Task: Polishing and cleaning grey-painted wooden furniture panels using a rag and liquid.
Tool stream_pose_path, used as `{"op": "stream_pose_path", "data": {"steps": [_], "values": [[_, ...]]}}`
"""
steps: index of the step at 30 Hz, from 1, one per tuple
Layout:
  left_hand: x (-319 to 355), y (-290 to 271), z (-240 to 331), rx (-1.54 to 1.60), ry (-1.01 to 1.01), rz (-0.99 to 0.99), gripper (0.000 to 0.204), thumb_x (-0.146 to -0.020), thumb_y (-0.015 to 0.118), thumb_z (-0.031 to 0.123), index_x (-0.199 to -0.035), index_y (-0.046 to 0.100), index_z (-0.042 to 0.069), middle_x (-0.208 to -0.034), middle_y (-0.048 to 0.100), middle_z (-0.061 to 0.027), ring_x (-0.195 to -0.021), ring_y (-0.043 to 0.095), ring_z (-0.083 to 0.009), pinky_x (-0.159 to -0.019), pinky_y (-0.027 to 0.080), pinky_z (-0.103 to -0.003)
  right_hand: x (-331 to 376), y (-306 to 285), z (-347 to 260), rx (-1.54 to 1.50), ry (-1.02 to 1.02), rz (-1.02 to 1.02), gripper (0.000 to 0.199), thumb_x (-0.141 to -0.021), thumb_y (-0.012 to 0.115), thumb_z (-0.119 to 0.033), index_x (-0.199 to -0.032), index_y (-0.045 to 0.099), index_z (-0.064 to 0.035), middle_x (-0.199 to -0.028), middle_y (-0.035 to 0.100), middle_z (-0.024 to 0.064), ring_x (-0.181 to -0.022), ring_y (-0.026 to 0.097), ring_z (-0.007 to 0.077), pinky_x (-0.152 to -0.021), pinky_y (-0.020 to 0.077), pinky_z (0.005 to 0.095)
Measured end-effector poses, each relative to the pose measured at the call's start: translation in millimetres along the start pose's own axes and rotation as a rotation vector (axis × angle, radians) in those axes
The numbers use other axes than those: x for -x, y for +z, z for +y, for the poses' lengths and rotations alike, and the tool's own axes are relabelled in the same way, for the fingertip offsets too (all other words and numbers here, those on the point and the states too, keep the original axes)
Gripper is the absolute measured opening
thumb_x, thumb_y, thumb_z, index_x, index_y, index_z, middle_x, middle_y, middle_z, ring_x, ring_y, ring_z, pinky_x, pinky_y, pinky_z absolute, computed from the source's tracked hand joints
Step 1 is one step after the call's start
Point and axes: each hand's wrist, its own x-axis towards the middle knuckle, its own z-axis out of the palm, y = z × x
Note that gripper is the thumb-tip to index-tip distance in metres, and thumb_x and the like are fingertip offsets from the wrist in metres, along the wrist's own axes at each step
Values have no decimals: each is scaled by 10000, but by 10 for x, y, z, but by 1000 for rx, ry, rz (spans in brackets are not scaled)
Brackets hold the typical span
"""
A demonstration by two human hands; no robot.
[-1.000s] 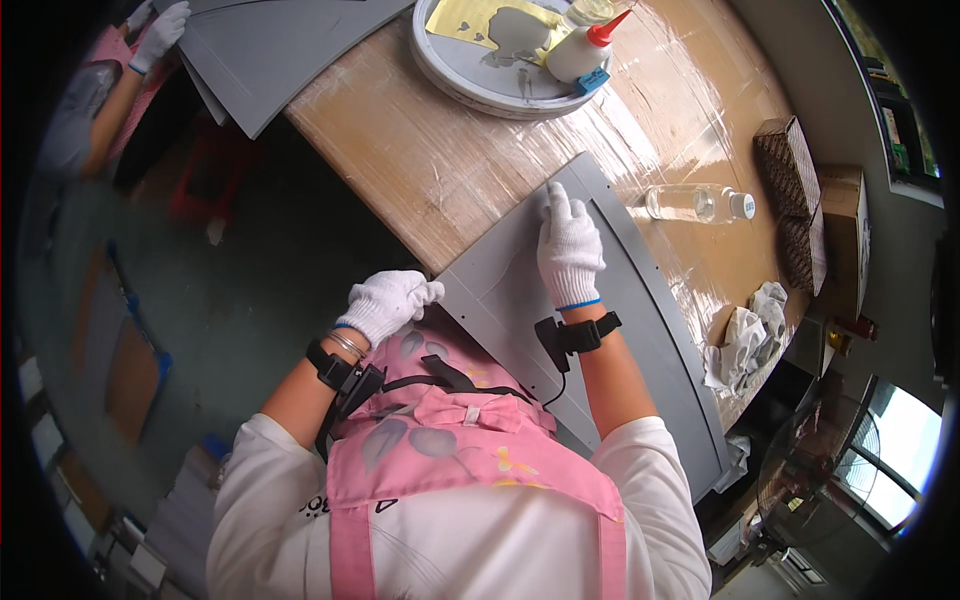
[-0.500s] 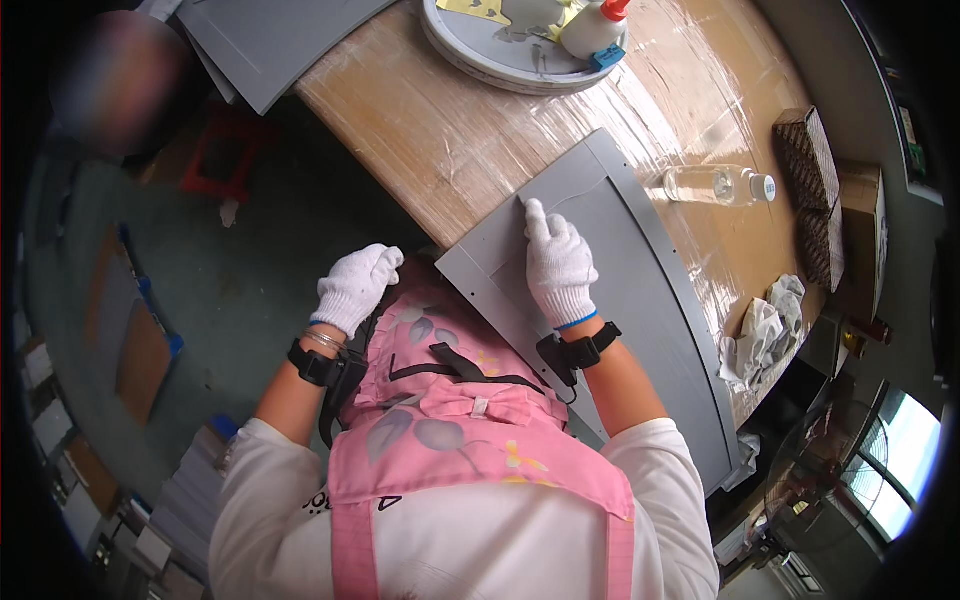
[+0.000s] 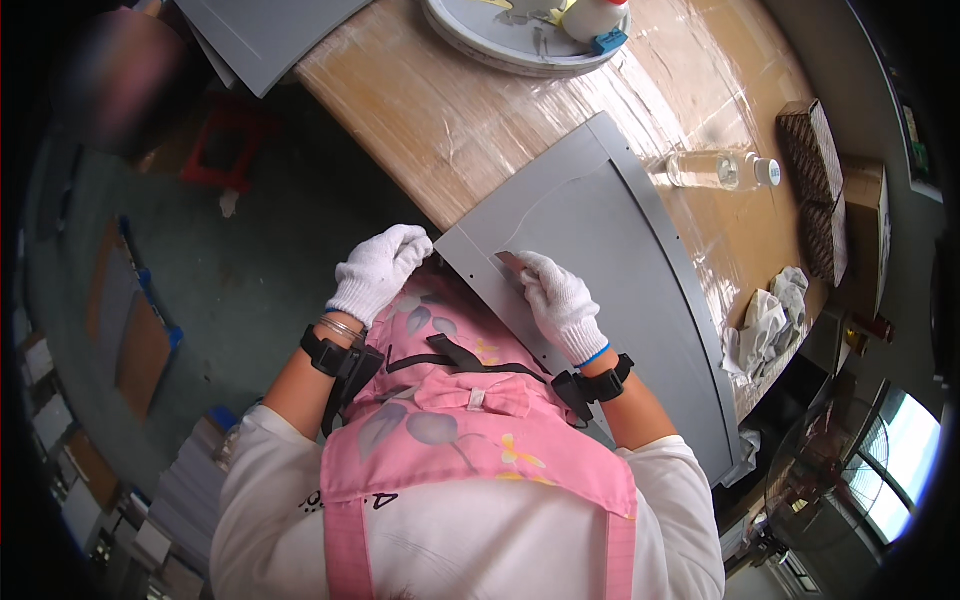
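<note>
A large grey panel (image 3: 610, 270) with one curved edge lies across the table corner, its near edge beside my pink apron. My right hand (image 3: 560, 300), in a white knit glove, is closed on a small flat reddish-brown piece (image 3: 510, 262). That piece's pointed end sticks out over the panel; its exact kind is unclear. My left hand (image 3: 378, 268), gloved the same way, has its fingers curled together by the panel's left corner. Whether those fingers pinch the corner or hold anything is hidden.
On the film-covered table (image 3: 420, 120) stand a round grey tray (image 3: 500, 50) holding a white bottle (image 3: 592, 18), and a clear bottle (image 3: 720, 170). Crumpled cloths (image 3: 768, 320) and patterned boxes (image 3: 812, 190) lie at right. A red stool (image 3: 225, 140) stands at left.
My right hand has drawn back toward me across the panel, and the reddish-brown piece now shows clearly. My left hand has moved right and up to the panel's corner.
</note>
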Motion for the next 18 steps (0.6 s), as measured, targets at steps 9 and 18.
{"op": "stream_pose_path", "data": {"steps": [9, 18], "values": [[-147, 103, 112, -113, -109, -120, 358, -975, 586, 409, -1071, 681, 77, -925, 731, -70, -869, 692, -196, -817, 532, -345, -133, 24, 81, 150, -100, 136, 382, -914, 580, -128, -1296, 576, -138, -996, 705, 129, -894, 676, 365, -742, 545, 449], [-141, 120, 108, -33, -94, -129, 315, -1008, 560, 303, -1081, 647, 9, -947, 704, -66, -856, 682, -157, -811, 538, -310, -95, 91, 209, 378, -209, 137, 595, -829, 618, -94, -1394, 492, -231, -871, 665, 63, -769, 665, 306, -630, 540, 449]]}}
